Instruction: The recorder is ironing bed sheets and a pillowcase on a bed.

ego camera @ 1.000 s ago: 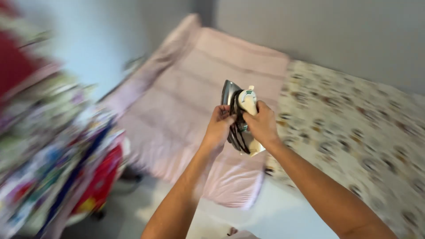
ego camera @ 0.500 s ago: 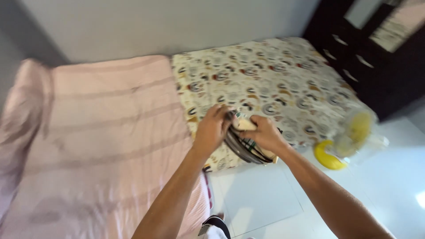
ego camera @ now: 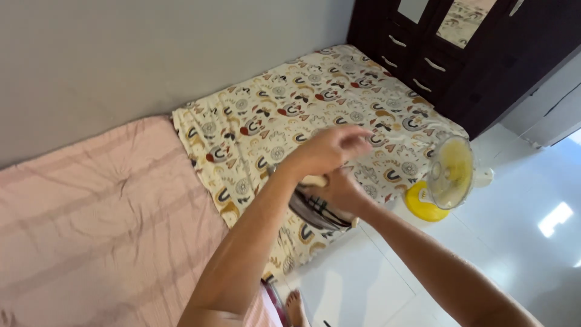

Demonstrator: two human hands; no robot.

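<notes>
Mattresses fill most of the scene: a pink striped mattress (ego camera: 103, 224) on the left is laid just beside a patterned cream mattress (ego camera: 290, 115) against the grey wall (ego camera: 151, 54). A dark wardrobe (ego camera: 472, 54) is seen at the far right, a yellow fan (ego camera: 445, 178) on the white floor (ego camera: 514, 254). An iron (ego camera: 318, 209), cream-handled with dark cord wound round it, is gripped in the right hand (ego camera: 339, 191) above the patterned mattress's near edge. The left hand (ego camera: 330, 148) is lifted above it, fingers loosely spread, nothing held.

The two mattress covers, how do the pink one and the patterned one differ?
The pink cover is plain with faint stripes; the patterned cover is cream with red, black and mustard shapes. The pink cover lies nearer the camera's left, the patterned cover runs toward the dark wardrobe. Both lie flat along the grey wall.
</notes>
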